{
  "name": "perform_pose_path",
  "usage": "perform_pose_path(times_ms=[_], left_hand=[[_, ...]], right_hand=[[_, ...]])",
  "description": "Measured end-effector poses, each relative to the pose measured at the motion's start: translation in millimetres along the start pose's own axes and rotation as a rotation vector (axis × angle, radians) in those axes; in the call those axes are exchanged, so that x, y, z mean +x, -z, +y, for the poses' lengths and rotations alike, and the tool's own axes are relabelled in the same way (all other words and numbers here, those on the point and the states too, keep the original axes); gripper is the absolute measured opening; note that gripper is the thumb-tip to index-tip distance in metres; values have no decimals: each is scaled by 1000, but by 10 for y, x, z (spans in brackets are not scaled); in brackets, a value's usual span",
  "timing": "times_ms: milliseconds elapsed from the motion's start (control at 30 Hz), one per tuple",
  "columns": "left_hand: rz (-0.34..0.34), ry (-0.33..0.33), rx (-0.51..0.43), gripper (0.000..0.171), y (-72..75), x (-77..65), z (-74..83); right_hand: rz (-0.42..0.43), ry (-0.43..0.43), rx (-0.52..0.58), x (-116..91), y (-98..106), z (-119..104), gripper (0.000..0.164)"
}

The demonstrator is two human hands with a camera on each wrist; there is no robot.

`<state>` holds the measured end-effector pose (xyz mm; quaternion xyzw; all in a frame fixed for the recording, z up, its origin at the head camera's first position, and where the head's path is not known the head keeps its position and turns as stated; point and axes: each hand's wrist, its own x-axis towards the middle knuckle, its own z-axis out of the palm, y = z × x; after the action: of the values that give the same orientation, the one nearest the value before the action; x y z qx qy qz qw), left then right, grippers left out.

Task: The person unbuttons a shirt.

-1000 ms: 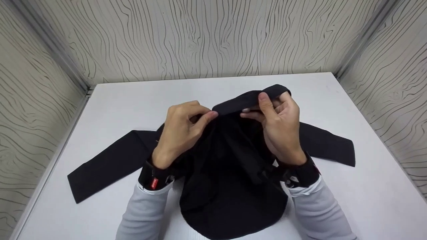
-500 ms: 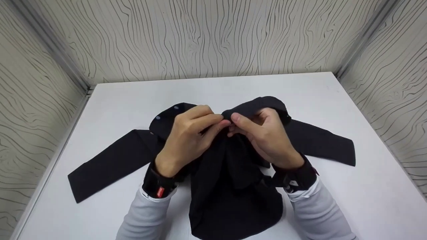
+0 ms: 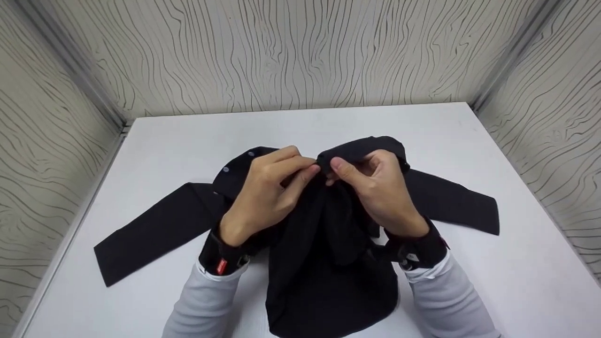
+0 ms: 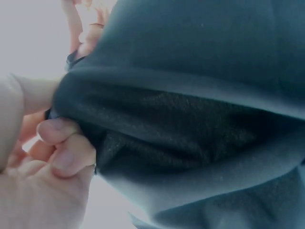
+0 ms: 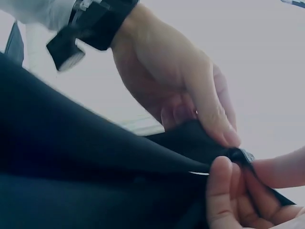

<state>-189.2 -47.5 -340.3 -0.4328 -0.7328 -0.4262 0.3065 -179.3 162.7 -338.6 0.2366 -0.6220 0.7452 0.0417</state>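
Note:
A black long-sleeved shirt (image 3: 328,291) lies on the white table with its middle part gathered up. In the head view my left hand (image 3: 265,190) pinches an edge of the shirt between thumb and fingertips. Just to its right, my right hand (image 3: 382,190) holds a folded black flap (image 3: 361,149), thumb in front and fingers behind. Both sets of fingertips almost meet. In the right wrist view, a small dark piece sits between the fingertips of the left hand (image 5: 176,71) and right hand (image 5: 228,200); I cannot tell what it is.
One sleeve (image 3: 150,237) stretches to the left, the other (image 3: 455,202) to the right. Two small buttons (image 3: 226,169) show on the shirt beyond the left hand. Wood-patterned panels (image 3: 300,56) stand around the white table (image 3: 516,281).
The right hand has come left and down along the raised band to beside the left fingertips. The left hand moved slightly right, uncovering two buttons. Over the last half second little changed.

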Motion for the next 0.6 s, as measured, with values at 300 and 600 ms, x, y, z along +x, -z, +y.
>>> perform_pose_path(times_ms=[300,600], left_hand=[[-6,3,-3,10,-46,-11,25],[-17,-56,35,5,-15,-31,28]], right_hand=[[12,-39,-84,6,40,-13,18],[-96,25,-146,-7,12,-13,18]])
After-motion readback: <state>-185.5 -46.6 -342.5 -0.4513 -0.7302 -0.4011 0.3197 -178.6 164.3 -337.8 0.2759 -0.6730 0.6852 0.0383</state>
